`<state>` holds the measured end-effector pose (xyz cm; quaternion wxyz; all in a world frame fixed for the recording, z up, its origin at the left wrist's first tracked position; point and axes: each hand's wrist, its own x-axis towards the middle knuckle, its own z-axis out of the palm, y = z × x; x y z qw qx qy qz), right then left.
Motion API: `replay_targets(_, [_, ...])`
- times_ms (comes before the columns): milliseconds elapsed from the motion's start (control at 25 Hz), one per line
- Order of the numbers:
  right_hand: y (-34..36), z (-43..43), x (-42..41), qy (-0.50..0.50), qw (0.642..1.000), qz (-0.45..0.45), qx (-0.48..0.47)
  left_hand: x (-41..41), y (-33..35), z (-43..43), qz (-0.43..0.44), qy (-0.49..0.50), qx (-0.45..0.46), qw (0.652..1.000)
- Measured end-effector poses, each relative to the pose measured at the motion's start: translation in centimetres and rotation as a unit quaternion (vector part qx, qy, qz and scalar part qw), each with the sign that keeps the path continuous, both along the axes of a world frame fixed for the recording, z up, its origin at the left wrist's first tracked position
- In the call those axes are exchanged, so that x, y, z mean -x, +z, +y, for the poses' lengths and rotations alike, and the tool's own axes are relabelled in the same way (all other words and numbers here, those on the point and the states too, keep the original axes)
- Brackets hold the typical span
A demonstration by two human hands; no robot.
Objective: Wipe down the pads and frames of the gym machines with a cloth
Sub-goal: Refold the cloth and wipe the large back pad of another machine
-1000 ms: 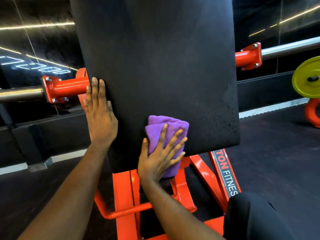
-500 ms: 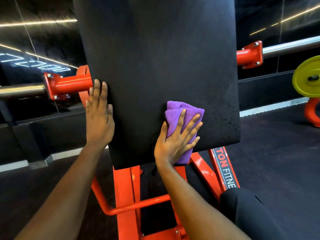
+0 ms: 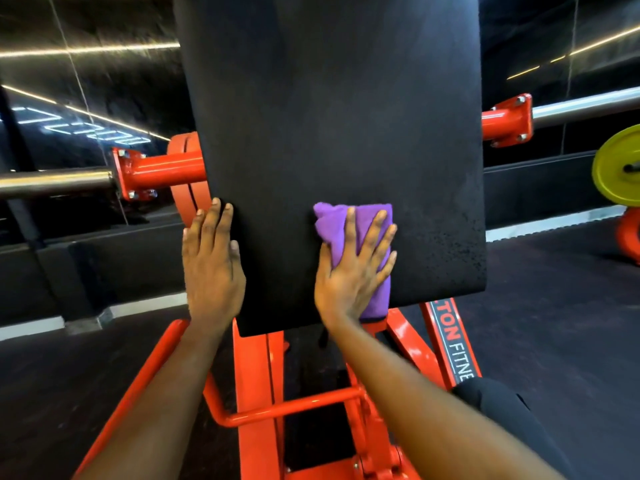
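Observation:
A large black pad (image 3: 329, 116) fills the centre of the head view, mounted on an orange machine frame (image 3: 258, 382). My right hand (image 3: 353, 268) lies flat on a folded purple cloth (image 3: 360, 223), pressing it against the pad's lower middle; the cloth's bottom end hangs just past the pad's lower edge. My left hand (image 3: 211, 265) rests flat with fingers together on the pad's lower left edge, holding nothing.
Orange arms with steel sleeves stick out on both sides of the pad: left sleeve (image 3: 52, 181), right sleeve (image 3: 585, 105). A yellow weight plate (image 3: 616, 168) hangs at the far right. Dark rubber floor (image 3: 554, 323) surrounds the machine. My dark-clothed knee (image 3: 502, 410) shows at lower right.
My right hand slid the purple cloth to the right and up across the lower pad. My left hand stayed on the pad's left edge.

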<state>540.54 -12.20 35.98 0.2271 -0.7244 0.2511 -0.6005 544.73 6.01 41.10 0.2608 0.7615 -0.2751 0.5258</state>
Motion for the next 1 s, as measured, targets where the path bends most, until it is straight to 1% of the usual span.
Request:
replay_targets(120, [4.7, -4.6, 0.6, -0.031, 0.999, -0.033, -0.023, 1.0, -0.1, -1.6, -0.03, 0.023, 0.014, 0.999])
replay_targets(200, [6.9, -7.5, 1.1, -0.039, 0.998, -0.048, -0.026, 1.3, -0.3, -2.7, -0.032, 0.025, -0.003, 0.999])
replay_targets(280, [7.7, -8.6, 1.5, -0.041, 0.997, -0.055, -0.031, 1.3, -0.6, -3.7, -0.031, 0.025, -0.02, 0.999])
replay_targets(360, [5.7, -7.5, 1.5, -0.049, 0.998, -0.039, -0.015, 1.3, -1.0, -4.7, -0.024, 0.03, -0.027, 0.999])
replay_targets(520, [-3.4, -4.1, 2.2, -0.016, 0.998, 0.034, 0.052, 1.1, -1.4, -5.8, -0.016, 0.055, -0.026, 0.998])
replay_targets(600, [-5.0, -4.7, 2.5, -0.005, 0.997, 0.044, 0.063, 1.4, -1.5, -6.2, -0.02, 0.065, -0.02, 0.998])
replay_targets(680, [-3.2, -6.2, 2.5, -0.003, 0.998, 0.035, 0.048, 1.8, -1.1, -6.7, -0.019, 0.071, -0.002, 0.997])
replay_targets(800, [2.3, -10.1, 2.7, -0.028, 0.999, 0.001, 0.017, 2.5, -0.1, -8.8, -0.032, 0.05, 0.013, 0.998])
replay_targets(920, [7.3, -14.8, 3.5, -0.039, 0.999, -0.016, 0.008, 2.8, 0.3, -11.5, -0.042, 0.018, -0.013, 0.999])
replay_targets(1000, [8.6, -16.2, 3.9, -0.024, 0.999, -0.023, 0.018, 2.8, -0.2, -12.7, -0.041, 0.023, -0.03, 0.998])
